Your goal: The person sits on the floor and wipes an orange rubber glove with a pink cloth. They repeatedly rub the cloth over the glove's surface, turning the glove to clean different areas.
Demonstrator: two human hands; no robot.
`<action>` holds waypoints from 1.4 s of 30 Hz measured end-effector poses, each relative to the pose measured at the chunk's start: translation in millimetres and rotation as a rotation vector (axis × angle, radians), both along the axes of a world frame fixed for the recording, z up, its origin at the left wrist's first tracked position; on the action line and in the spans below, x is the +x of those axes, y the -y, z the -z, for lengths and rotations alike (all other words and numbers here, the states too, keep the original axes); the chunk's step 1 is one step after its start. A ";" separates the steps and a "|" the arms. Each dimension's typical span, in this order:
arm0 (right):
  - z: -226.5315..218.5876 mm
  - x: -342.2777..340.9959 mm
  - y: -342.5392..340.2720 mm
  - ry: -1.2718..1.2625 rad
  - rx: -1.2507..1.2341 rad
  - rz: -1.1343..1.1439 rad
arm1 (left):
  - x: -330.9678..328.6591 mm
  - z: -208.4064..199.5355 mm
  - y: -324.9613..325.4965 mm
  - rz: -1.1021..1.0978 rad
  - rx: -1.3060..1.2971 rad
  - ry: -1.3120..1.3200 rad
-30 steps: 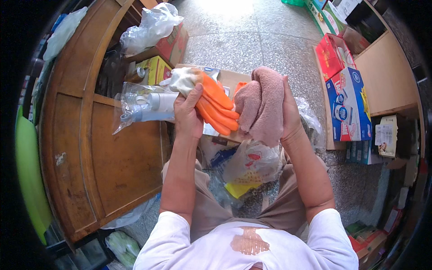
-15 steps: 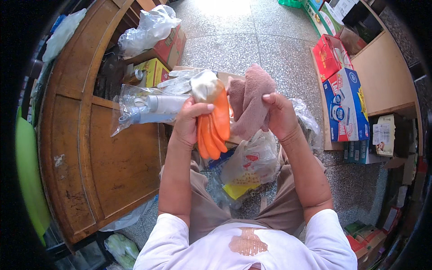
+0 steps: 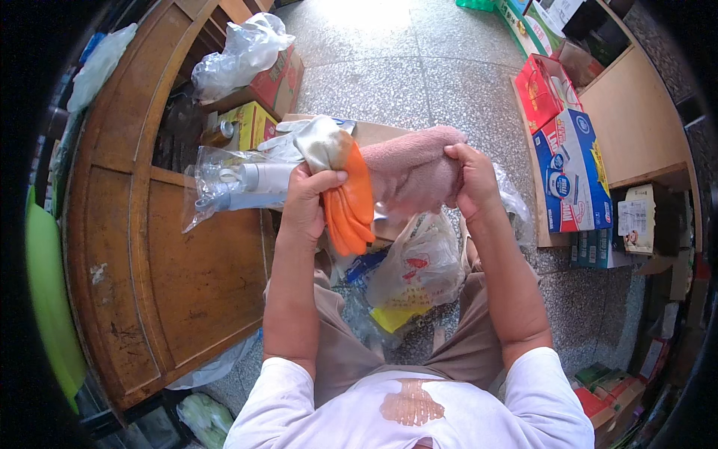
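The right hand (image 3: 476,185) pinched the cloth (image 3: 415,166), its long axis running leftward toward the glove (image 3: 350,209) gripped by the left hand (image 3: 305,200).

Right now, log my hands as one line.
left hand: holding orange-and-white glove | right hand: holding pink cloth

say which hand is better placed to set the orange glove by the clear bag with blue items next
Left, likely: the left hand holds the orange glove, close by the clear bag; the right hand is farther off, gripping the pink cloth.
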State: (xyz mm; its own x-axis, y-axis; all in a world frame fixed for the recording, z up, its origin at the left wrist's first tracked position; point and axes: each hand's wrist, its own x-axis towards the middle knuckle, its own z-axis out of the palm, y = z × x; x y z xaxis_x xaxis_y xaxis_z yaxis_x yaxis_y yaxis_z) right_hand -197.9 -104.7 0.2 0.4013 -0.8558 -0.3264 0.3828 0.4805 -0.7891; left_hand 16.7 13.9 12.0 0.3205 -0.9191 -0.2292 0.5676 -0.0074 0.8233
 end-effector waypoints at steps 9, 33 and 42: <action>2.5 -11.4 -5.4 0.574 0.291 -0.140 | -8.8 -21.1 -5.3 0.103 -0.083 -0.236; -35.9 49.6 -35.3 -0.978 -1.308 -0.765 | -22.4 7.5 7.6 -0.168 -0.048 0.261; -38.6 54.7 -30.1 -1.220 -1.167 -0.714 | -26.0 -2.1 4.0 0.001 0.052 0.170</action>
State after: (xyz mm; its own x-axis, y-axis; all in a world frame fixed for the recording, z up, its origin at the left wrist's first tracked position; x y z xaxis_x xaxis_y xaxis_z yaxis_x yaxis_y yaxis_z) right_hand -143.3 -74.5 38.8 0.7717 -0.6257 -0.1140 -0.6015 -0.6599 -0.4503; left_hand -9.2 9.8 14.1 0.3577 -0.9077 -0.2195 0.4204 -0.0534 0.9057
